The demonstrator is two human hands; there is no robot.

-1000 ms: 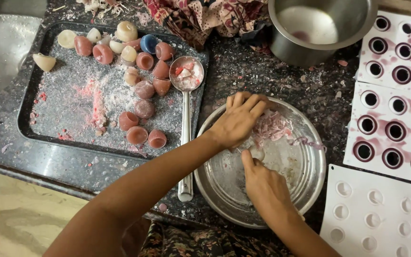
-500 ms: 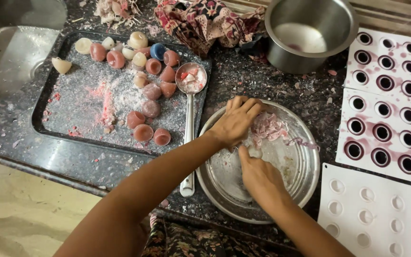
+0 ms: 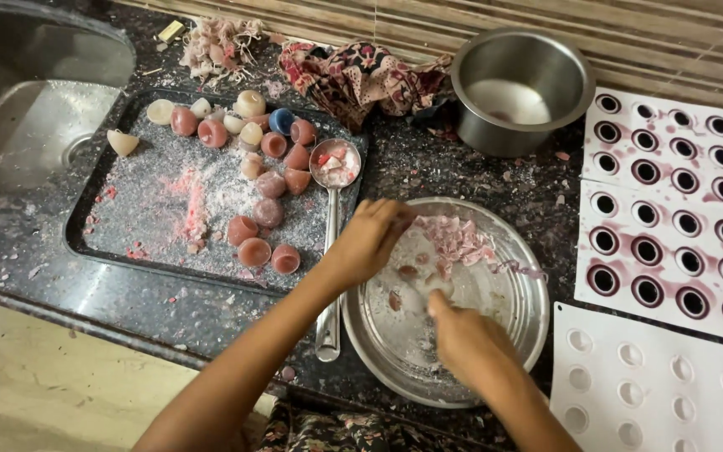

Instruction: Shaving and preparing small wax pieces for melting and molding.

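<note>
Dark speckled stone counter point(image 3: 35, 251) (steel sink point(image 3: 18, 125) inset) above pale floor point(image 3: 27, 393).

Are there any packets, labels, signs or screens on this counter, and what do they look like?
None in view: no packets, labels, signs or screens.
The nearest to it are the white mould sheets at the right, dotted with round cups, some dark-ringed.
Both hands work in the steel plate, nowhere near any printed thing.

Pink wax flakes point(image 3: 458, 238); steel plate point(image 3: 512, 335)
</note>
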